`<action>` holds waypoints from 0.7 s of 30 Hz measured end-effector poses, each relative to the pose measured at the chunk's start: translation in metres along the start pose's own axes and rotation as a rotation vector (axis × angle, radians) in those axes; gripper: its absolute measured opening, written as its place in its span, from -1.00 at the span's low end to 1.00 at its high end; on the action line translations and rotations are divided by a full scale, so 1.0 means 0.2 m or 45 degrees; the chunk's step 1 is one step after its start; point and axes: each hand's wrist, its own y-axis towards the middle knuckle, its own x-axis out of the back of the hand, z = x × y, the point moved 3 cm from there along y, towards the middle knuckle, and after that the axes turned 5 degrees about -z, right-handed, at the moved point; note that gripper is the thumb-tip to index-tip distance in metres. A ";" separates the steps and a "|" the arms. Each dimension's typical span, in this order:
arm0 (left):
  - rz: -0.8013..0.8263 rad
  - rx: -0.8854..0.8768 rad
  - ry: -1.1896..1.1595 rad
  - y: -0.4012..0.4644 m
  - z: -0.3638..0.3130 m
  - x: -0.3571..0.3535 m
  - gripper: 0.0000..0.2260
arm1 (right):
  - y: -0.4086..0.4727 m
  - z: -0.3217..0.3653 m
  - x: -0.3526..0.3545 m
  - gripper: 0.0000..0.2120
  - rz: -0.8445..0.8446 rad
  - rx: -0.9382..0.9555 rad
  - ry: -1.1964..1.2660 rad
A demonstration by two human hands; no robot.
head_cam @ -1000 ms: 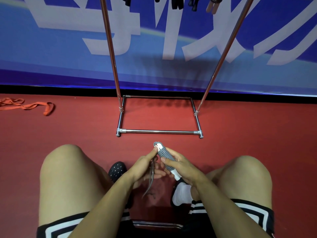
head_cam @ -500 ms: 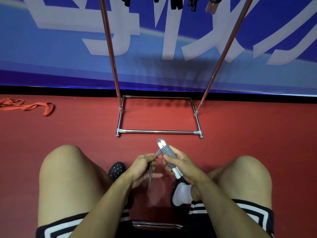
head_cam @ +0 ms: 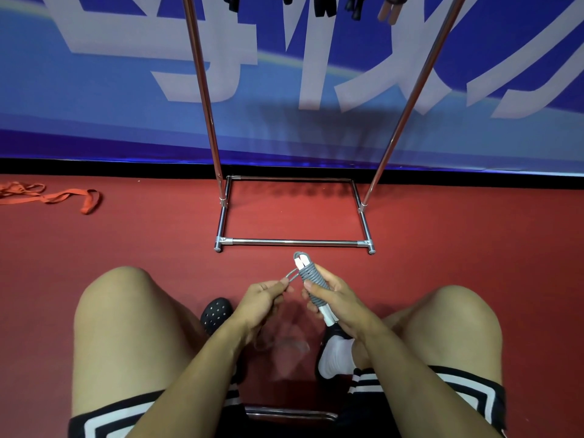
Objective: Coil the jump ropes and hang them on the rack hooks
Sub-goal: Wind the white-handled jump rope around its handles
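**Last turns of a rope wrap, hanging not yet begun**

Head view, looking down past two bare knees at a red floor (head_cam: 474, 235). Coiling step in hand, by the look of it near its end: grey jump rope (head_cam: 311, 281) wound in close turns round its paired white handles (head_cam: 327, 312), only a short doubled tail (head_cam: 292, 275) left free at the top end. Right hand (head_cam: 335, 300) curled round the wrapped bundle, thumb pressed across the turns, handles tilted up and away from the body. Left hand (head_cam: 264, 295) closed in a pinch on the free tail, fingers (head_cam: 281, 284) bent, tail drawn taut to the left of the bundle. Bundle held in the air between the knees, near the front bar of the rack (head_cam: 297, 242) but apart from it.

Next move, as a judgement: tuck or loop the tail so the turns stay put, keeping thumb pressure on the wrap meanwhile, then rise and carry it up to the hooks. Hooks themselves out of frame; only dark hanging handles (head_cam: 322, 4) visible at the top edge between the rack's uprights.

Elsewhere: an orange strap (head_cam: 63, 197) lying on the floor at far left, well apart.
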 end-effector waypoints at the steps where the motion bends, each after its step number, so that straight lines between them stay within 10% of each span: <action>1: -0.063 -0.077 0.025 0.01 -0.01 0.01 -0.76 | 0.00 0.00 0.00 -0.66 -0.008 -0.001 -0.011; 7: -0.213 -0.493 0.397 0.03 -0.03 0.03 -0.76 | 0.01 -0.02 0.01 -0.63 -0.080 -0.026 -0.100; 21: -0.351 -0.462 0.679 0.02 -0.03 0.03 -0.71 | 0.03 -0.04 -0.03 -0.75 -0.146 -0.160 -0.203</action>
